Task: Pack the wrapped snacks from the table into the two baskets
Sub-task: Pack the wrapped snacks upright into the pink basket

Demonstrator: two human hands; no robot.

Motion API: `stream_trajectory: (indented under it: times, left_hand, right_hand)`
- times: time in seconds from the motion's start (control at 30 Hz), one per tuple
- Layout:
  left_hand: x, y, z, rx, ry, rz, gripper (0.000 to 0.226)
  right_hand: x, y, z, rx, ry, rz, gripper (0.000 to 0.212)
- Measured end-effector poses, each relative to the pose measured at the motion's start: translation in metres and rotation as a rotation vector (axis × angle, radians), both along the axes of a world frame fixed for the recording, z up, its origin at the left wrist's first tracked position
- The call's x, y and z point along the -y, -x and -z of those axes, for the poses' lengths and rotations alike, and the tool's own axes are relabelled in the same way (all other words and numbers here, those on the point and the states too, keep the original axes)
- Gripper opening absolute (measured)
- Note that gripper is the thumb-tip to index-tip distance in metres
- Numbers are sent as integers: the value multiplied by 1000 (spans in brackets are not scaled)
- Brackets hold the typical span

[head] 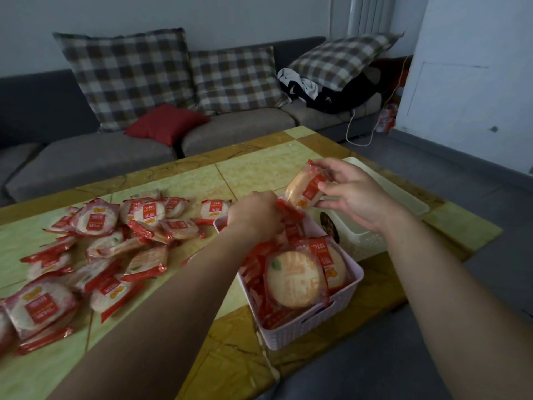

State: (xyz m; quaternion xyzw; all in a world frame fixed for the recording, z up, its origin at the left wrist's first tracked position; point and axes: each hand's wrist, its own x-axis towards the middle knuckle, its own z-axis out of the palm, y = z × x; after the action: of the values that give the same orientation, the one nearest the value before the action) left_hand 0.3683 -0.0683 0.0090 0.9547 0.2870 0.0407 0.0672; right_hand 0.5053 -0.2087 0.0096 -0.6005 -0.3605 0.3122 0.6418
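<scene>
Two bare forearms reach forward from the bottom edge, over a yellow and green tiled surface [259, 168].

Nearest on the right stands the pink basket [288, 336], already close to full: red-edged packets are stacked on edge inside, with one large round cake lying flat on top. Just behind it, touching or almost so, is the white basket [366, 243], which looks empty, though its floor is partly hidden by the right arm.

To the left, a wide heap of loose snacks [115, 243] covers that side of the surface, many overlapping. By this showing the job is perhaps a third done, with one basket nearly filled, the other not yet begun and most packets left to move.

At the far end of the pink basket the left hand [256, 215] is turned knuckles up, fingers dipped among the packets; whether it grips one cannot be told. Above the gap between the baskets, the right hand [354, 194] pinches one wrapped snack [305, 189] between thumb and fingertips, tilted on edge.

A grey sofa [95, 160] with checked cushions lies beyond.
</scene>
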Motion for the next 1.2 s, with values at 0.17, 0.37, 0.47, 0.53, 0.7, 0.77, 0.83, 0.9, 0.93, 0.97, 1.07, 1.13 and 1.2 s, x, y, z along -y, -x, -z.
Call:
stream_trajectory:
  times: [0.17, 0.37, 0.47, 0.53, 0.7, 0.77, 0.83, 0.9, 0.93, 0.97, 1.07, 1.13, 1.2]
  left_hand:
    - [-10, 5, 5, 22, 17, 98, 7]
    - [-23, 6, 13, 85, 91, 132, 23]
    - [-27, 7, 18, 134, 140, 125, 21]
    - [-29, 8, 21, 167, 179, 112, 16]
    - [-22, 18, 22, 388, 305, 101, 7]
    - [-11, 28, 17, 403, 323, 103, 8]
    - [5, 45, 8, 408, 307, 96, 16]
    - [20, 63, 6, 355, 356, 125, 30]
    - [26, 70, 7, 284, 361, 160, 43]
    - [31, 75, 11, 197, 329, 194, 59]
    - [38, 81, 20, 116, 225, 199, 84]
    - [39, 83, 17, 183, 234, 169, 79]
    - [42, 86, 10, 191, 263, 166, 73]
  right_hand:
    - [-2, 6, 0, 261, 134, -110, 47]
    - [-19, 17, 2, 713, 486, -180, 41]
    - [-25, 26, 0, 871, 637, -256, 34]
    - [-29, 25, 3, 932, 683, -263, 29]
    - [-33, 34, 14, 1098, 732, -220, 19]
    - [-28, 37, 6, 1046, 719, -197, 19]
    - [-20, 34, -5, 969, 619, -108, 27]
    - [-7, 31, -16, 840, 548, -55, 36]
    - [1, 30, -21, 790, 562, -90, 38]
    - [9, 32, -26, 732, 600, -178, 39]
    - [28, 44, -33, 690, 774, -477, 57]
    - [29, 52, -30, 750, 824, -513, 66]
    - [26, 54, -23, 805, 861, -466, 74]
